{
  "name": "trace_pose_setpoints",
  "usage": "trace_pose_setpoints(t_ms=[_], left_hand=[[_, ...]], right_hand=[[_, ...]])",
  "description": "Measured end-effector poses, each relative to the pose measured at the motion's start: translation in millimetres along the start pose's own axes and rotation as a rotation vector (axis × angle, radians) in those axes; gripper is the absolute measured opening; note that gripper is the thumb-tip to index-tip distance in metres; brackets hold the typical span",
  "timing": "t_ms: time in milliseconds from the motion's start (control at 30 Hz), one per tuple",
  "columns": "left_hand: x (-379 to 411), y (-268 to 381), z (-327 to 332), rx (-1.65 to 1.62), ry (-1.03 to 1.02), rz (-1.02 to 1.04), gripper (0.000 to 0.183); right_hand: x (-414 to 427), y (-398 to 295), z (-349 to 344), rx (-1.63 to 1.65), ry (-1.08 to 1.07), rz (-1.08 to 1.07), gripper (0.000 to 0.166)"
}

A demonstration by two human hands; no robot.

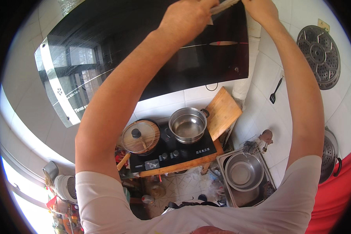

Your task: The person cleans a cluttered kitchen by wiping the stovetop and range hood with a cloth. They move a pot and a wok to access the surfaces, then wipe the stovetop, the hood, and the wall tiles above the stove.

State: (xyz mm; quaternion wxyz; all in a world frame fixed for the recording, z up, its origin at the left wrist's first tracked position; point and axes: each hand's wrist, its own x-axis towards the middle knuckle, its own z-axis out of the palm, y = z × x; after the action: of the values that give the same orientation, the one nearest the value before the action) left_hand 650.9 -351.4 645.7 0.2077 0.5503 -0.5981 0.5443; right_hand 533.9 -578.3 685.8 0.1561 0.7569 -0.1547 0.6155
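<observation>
Both my arms reach up past the black glass front of a range hood (169,70). At the top of the view my left hand (190,14) is closed on a pale, wrinkled strip of cloth or plastic (225,5), whose exact kind I cannot tell. The strip runs right towards my right hand (259,8), which is partly cut off by the picture's top edge. Whether the right fingers grip the strip's end is not clear. A small pale flap shows below my left hand, against the dark glass.
Below stands a black gas cooktop (175,155) with a lidded wok (140,137) and a steel pot (187,125). A wooden cutting board (224,112) leans beside it. At right are a sink (232,194) holding a steel basin (244,172), a hanging spatula (276,91) and a steamer rack (318,55).
</observation>
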Motion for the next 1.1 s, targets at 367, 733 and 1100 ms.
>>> trace_pose_setpoints(t_ms=[367,733,1100], left_hand=[[-99,-7,-47,0.131,-0.112,-0.051,0.014],[-246,-111,-227,0.311,-0.103,-0.576,0.018],[-359,-157,-328,0.252,-0.034,-0.817,0.014]], right_hand=[[44,-118,39,0.202,0.078,-0.232,0.030],[70,-451,3,0.455,-0.109,-0.331,0.026],[37,-628,-15,0.557,-0.206,-0.540,0.018]])
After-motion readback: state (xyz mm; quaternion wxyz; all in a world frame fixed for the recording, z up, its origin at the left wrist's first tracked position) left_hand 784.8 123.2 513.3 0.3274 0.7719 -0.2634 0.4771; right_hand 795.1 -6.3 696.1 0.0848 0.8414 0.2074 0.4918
